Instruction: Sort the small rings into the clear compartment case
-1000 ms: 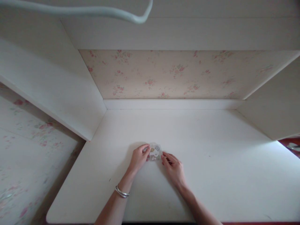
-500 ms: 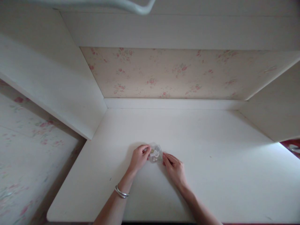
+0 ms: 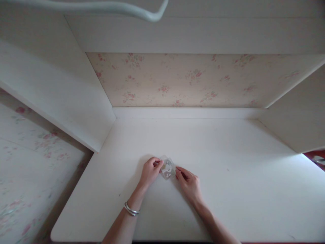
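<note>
Clear packet [image 3: 167,168] lies tilted on the counter [image 3: 228,162], pinched between both hands: left hand [image 3: 149,172] grips its left edge, right hand [image 3: 189,184] its right.

— What is closing in around the small clear packet [image 3: 167,168]?
— A side panel [image 3: 76,112] is standing well to its left, a back ledge [image 3: 188,112] beyond; the table [image 3: 228,162] is lying open on its right.

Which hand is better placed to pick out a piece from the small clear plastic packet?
Probably the right hand: its fingertips touch only the edge of the small clear plastic packet, while the left hand pinches it steady.
</note>
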Demonstrator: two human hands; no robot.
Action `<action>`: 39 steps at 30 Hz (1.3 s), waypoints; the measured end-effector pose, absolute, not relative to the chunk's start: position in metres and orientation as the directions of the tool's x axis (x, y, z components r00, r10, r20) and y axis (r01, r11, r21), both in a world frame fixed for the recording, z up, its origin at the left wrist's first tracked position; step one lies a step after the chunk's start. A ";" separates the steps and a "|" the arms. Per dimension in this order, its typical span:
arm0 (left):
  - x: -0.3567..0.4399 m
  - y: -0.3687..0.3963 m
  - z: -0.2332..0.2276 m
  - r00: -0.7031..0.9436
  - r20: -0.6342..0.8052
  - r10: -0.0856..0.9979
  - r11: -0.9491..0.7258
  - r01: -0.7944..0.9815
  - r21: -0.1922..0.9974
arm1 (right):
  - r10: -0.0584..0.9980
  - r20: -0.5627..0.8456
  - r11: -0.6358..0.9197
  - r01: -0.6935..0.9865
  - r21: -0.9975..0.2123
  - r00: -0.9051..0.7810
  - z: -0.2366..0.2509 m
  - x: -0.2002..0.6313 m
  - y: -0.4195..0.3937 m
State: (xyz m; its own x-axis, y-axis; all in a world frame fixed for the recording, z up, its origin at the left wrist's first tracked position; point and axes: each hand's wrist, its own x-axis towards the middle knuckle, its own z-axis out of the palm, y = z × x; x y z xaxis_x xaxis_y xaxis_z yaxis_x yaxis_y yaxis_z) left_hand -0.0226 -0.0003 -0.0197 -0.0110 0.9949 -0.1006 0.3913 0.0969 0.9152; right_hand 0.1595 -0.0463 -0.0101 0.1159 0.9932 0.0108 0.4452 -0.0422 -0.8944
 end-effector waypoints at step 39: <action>-0.023 -0.003 -0.011 -0.005 -0.036 0.999 0.036 0.268 0.963 | 0.980 0.197 0.172 0.449 -0.877 0.009 -0.023 0.159 -0.047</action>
